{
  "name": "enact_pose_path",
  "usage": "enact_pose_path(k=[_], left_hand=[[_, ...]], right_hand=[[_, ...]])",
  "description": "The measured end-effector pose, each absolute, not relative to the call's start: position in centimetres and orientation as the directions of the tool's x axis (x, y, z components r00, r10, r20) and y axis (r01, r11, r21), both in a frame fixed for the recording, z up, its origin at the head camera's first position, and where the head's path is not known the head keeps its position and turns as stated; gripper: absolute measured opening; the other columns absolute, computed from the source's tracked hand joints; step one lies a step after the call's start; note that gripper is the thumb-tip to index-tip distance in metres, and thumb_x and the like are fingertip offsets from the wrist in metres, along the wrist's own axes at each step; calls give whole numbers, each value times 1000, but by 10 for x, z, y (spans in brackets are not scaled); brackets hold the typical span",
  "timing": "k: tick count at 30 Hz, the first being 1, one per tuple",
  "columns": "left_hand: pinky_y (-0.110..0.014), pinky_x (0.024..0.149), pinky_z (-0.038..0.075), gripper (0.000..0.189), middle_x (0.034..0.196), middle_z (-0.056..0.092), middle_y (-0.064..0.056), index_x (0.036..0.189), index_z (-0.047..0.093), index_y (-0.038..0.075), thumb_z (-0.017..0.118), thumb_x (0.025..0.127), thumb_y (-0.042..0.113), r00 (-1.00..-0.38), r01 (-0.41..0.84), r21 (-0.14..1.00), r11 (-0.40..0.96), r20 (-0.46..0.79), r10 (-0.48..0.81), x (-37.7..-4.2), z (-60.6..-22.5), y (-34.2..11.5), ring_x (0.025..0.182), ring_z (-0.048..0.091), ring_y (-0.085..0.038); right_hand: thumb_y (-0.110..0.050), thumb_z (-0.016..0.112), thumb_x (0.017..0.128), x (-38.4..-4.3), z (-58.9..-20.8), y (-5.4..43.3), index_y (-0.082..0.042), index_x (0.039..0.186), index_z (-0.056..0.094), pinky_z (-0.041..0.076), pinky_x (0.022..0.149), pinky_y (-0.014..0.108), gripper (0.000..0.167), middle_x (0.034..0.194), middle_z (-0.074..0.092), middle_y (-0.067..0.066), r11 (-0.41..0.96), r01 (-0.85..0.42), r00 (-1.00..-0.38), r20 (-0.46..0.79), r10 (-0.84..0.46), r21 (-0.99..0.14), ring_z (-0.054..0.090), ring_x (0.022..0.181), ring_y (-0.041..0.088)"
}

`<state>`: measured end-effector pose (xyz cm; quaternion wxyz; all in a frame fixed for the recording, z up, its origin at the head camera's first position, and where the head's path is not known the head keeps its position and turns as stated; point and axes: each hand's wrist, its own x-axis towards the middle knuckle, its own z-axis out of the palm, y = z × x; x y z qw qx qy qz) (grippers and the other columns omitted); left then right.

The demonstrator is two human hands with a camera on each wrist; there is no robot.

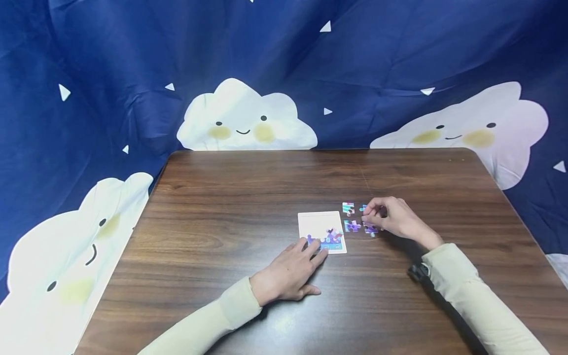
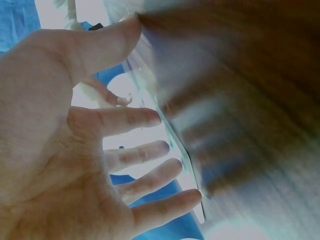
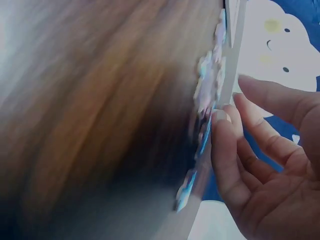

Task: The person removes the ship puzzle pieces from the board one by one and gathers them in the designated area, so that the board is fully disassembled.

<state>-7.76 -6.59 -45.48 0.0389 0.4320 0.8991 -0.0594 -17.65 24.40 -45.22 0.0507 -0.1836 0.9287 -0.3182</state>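
In the head view, a square white puzzle tray lies on the table with joined purple and blue pieces along its lower part. My left hand rests over its lower left edge, fingers spread and thumb out to the side. Just right of the tray are several loose jigsaw pieces, including a striped one and a purple one. My right hand hovers low over the right-hand pieces, partly covering them. In the right wrist view, a bent fingertip is at a blue-edged piece; the thumb is apart.
A brown wood-grain table carries everything, its far edge against a dark blue curtain printed with smiling clouds. A dark strap or device sits at the right wrist, by the cream sleeve.
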Motion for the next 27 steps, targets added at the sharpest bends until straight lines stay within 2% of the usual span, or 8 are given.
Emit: enact_pose_path(k=[8,13,17,21,27], left_hand=[[-34,100,55,88,149,48,-6,157,44,15,65,90,69,-620,785,-82,615,-107,777,-78,-455,-66,124,52,-24],[-33,99,55,87,148,48,-6,157,44,15,65,91,69,-621,784,-88,615,-111,776,-78,-455,-66,123,52,-24],[-33,101,54,88,149,48,-5,157,44,15,64,91,69,-628,778,-96,621,-121,769,-79,-454,-66,125,51,-24],[-33,102,55,88,149,48,-5,157,44,15,64,91,69,-627,779,-89,621,-122,770,-80,-455,-66,126,51,-24],[-33,101,55,88,149,47,-5,158,43,16,63,92,70,-625,780,-93,619,-132,769,-78,-456,-65,125,51,-23]], right_hand=[[-10,77,92,-176,-448,217,-14,88,76,51,68,23,6,78,70,-4,682,-381,-896,66,-440,-625,60,71,8],[-12,75,95,-174,-451,200,-11,92,76,50,61,21,3,77,69,-2,643,-382,-872,28,-489,-664,59,66,8],[-16,75,96,-174,-453,191,-9,95,77,47,58,21,7,77,68,-1,629,-383,-858,7,-514,-677,57,64,8],[-17,78,93,-174,-455,184,-11,95,77,45,62,20,6,78,68,-3,639,-383,-851,-14,-525,-668,55,69,8],[-19,86,86,-170,-458,178,-11,91,74,44,64,20,16,78,64,-2,669,-377,-862,-22,-507,-641,54,71,9]])
